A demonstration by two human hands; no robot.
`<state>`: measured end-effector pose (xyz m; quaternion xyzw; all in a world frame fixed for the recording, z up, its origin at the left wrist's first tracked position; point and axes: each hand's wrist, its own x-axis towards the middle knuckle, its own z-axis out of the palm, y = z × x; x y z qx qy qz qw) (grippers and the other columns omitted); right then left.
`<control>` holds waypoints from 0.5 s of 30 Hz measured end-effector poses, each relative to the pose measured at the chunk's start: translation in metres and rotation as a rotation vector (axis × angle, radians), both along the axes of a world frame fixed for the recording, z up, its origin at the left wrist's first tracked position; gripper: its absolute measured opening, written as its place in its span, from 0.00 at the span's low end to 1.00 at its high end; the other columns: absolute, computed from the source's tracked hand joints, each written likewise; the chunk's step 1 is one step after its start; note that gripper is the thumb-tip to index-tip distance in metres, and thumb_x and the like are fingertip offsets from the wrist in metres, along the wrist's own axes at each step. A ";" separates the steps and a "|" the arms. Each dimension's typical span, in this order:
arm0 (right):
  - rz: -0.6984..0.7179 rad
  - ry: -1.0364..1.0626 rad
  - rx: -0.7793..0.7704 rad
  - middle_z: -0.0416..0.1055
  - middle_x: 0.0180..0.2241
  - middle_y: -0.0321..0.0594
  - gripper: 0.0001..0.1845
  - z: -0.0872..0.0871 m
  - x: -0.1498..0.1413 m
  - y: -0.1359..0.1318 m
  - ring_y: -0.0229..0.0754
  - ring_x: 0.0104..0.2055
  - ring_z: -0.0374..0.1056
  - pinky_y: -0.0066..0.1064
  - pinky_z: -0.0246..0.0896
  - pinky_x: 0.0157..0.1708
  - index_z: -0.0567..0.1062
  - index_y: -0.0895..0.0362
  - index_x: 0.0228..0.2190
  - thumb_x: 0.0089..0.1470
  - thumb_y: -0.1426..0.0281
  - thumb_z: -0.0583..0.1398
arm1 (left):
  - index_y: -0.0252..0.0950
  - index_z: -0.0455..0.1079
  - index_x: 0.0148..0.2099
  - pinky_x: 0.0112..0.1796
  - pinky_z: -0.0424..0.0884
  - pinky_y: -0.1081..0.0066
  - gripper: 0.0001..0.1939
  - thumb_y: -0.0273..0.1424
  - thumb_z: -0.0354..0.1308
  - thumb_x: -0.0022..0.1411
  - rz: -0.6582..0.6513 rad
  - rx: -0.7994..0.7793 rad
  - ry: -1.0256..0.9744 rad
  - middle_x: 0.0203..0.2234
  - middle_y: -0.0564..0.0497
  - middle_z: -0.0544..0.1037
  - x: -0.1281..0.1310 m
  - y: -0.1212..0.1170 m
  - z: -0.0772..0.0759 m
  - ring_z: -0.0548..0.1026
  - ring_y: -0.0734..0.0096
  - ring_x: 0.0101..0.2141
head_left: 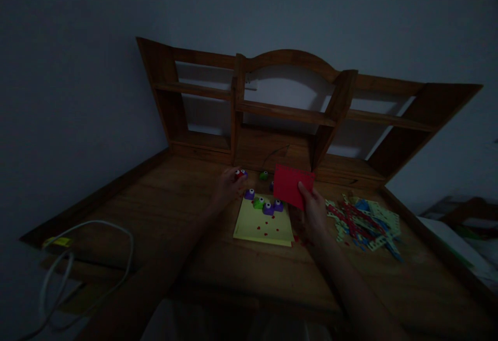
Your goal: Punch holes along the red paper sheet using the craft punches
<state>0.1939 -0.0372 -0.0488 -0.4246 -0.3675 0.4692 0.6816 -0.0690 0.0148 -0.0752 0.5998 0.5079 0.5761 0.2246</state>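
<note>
My left hand [229, 185] has its fingers closed at a small red-and-purple piece with googly eyes [241, 174], at the back of the desk. In my right hand [314, 207] a sheet of red paper [290, 184] is pinched, thumb on top, raised above the desk. Between the hands lies a stack of yellow paper [249, 228]. On its far end sit a green googly-eyed piece [259, 203] and several purple googly-eyed pieces [268, 209]. Tiny red cut-outs [266, 222] are scattered over the yellow sheet. Another green piece [263, 175] stands behind; the red paper partly hides a purple one.
A pile of red, blue and pale green perforated strips [363, 224] lies on the right of the wooden desk [155, 201]. A wooden shelf unit [286, 113] spans the back. A white cable [130, 245] loops at the left edge. The room is dim.
</note>
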 end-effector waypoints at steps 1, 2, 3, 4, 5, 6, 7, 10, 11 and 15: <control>-0.003 -0.026 0.018 0.79 0.37 0.40 0.20 0.001 -0.001 -0.001 0.43 0.34 0.76 0.30 0.72 0.32 0.77 0.56 0.39 0.46 0.57 0.67 | 0.37 0.74 0.47 0.37 0.69 0.68 0.18 0.38 0.63 0.54 0.015 0.023 -0.004 0.39 0.45 0.77 0.002 0.001 0.001 0.74 0.65 0.37; -0.004 -0.052 0.032 0.79 0.38 0.40 0.20 0.002 -0.002 -0.002 0.42 0.34 0.76 0.30 0.72 0.33 0.77 0.56 0.39 0.47 0.57 0.67 | 0.37 0.75 0.46 0.36 0.69 0.68 0.18 0.38 0.64 0.53 0.014 0.023 -0.014 0.39 0.45 0.77 0.004 0.002 0.002 0.75 0.65 0.36; 0.001 -0.074 0.042 0.79 0.38 0.40 0.19 0.003 -0.003 -0.003 0.42 0.35 0.76 0.30 0.72 0.34 0.77 0.55 0.39 0.47 0.57 0.67 | 0.36 0.76 0.44 0.35 0.69 0.68 0.18 0.39 0.65 0.52 -0.005 0.001 -0.037 0.37 0.45 0.78 0.006 0.002 0.002 0.75 0.65 0.35; 0.007 -0.088 0.050 0.79 0.39 0.40 0.19 0.004 -0.003 -0.004 0.42 0.35 0.76 0.30 0.72 0.34 0.77 0.55 0.39 0.47 0.57 0.66 | 0.36 0.77 0.42 0.34 0.69 0.69 0.18 0.39 0.66 0.50 -0.034 -0.030 -0.073 0.36 0.46 0.78 0.007 0.002 0.003 0.75 0.65 0.34; 0.017 -0.095 0.053 0.79 0.39 0.40 0.19 0.004 -0.004 -0.005 0.42 0.34 0.76 0.31 0.73 0.34 0.77 0.54 0.39 0.48 0.57 0.66 | 0.35 0.77 0.41 0.32 0.69 0.69 0.18 0.39 0.66 0.49 -0.073 -0.063 -0.121 0.34 0.46 0.78 0.008 0.001 0.003 0.75 0.65 0.32; 0.033 -0.097 0.054 0.79 0.39 0.39 0.19 0.004 -0.005 -0.005 0.42 0.34 0.76 0.31 0.73 0.35 0.77 0.54 0.40 0.48 0.57 0.66 | 0.36 0.77 0.42 0.31 0.69 0.70 0.19 0.40 0.67 0.49 -0.124 -0.098 -0.177 0.34 0.47 0.78 0.009 -0.001 0.004 0.75 0.66 0.31; 0.052 -0.100 0.055 0.79 0.40 0.39 0.19 0.004 -0.005 -0.005 0.42 0.34 0.76 0.32 0.73 0.35 0.77 0.53 0.40 0.48 0.56 0.66 | 0.36 0.76 0.44 0.30 0.69 0.71 0.20 0.40 0.66 0.50 -0.179 -0.130 -0.239 0.33 0.48 0.78 0.010 -0.002 0.005 0.75 0.68 0.30; 0.086 -0.122 0.056 0.79 0.39 0.40 0.20 0.004 -0.006 -0.006 0.42 0.35 0.75 0.32 0.72 0.35 0.77 0.53 0.40 0.48 0.56 0.66 | 0.37 0.74 0.48 0.28 0.68 0.73 0.21 0.39 0.65 0.52 -0.326 -0.197 -0.376 0.33 0.49 0.78 0.011 -0.007 0.009 0.74 0.72 0.28; 0.088 -0.135 0.053 0.78 0.39 0.40 0.20 0.005 -0.006 -0.006 0.42 0.35 0.75 0.32 0.72 0.34 0.77 0.54 0.40 0.48 0.56 0.66 | 0.37 0.73 0.48 0.28 0.68 0.74 0.22 0.39 0.65 0.52 -0.363 -0.215 -0.406 0.34 0.48 0.78 0.011 -0.008 0.010 0.74 0.72 0.29; 0.067 -0.203 0.061 0.79 0.38 0.40 0.19 0.009 -0.007 -0.010 0.42 0.34 0.75 0.30 0.72 0.32 0.78 0.54 0.38 0.47 0.55 0.66 | 0.36 0.72 0.49 0.34 0.70 0.74 0.21 0.37 0.65 0.53 -0.484 -0.279 -0.519 0.40 0.45 0.78 0.012 -0.009 0.010 0.76 0.69 0.36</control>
